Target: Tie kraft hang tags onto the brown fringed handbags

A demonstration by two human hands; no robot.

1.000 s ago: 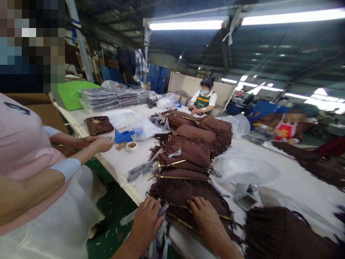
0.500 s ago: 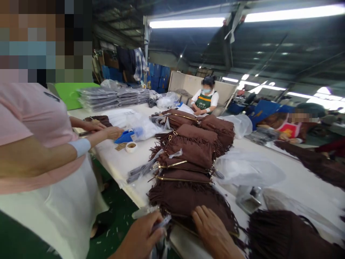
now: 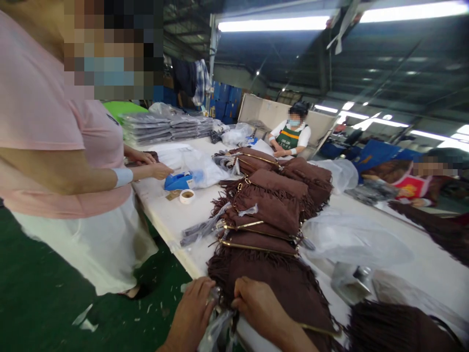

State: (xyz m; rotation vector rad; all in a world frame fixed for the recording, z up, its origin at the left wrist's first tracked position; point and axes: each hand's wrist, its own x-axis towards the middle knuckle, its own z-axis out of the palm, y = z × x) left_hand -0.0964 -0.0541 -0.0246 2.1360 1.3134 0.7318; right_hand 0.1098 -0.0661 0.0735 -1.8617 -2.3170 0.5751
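A brown fringed handbag [image 3: 278,278] lies flat on the near end of the table, its gold frame edge facing me. My left hand [image 3: 194,308] is closed around a strap wrapped in clear plastic [image 3: 216,325] at the bag's left corner. Close beside it, my right hand [image 3: 258,303] has its fingers curled on the bag's near left edge; the fingertips are partly hidden. Beyond this bag, several more brown fringed bags [image 3: 271,210] lie overlapping in a row, with gold frames and plastic-wrapped straps.
At the left a co-worker in a pink shirt [image 3: 62,122] stands by the table [image 3: 164,210]. A tape roll [image 3: 186,196] and blue tape dispenser [image 3: 179,181] lie near. Plastic bags [image 3: 351,239], a metal block [image 3: 350,283] and another dark fringed bag [image 3: 395,327] are at the right.
My right hand has slid left from the middle of the bag's edge to its left corner, near my left hand. The view has shifted a little left.
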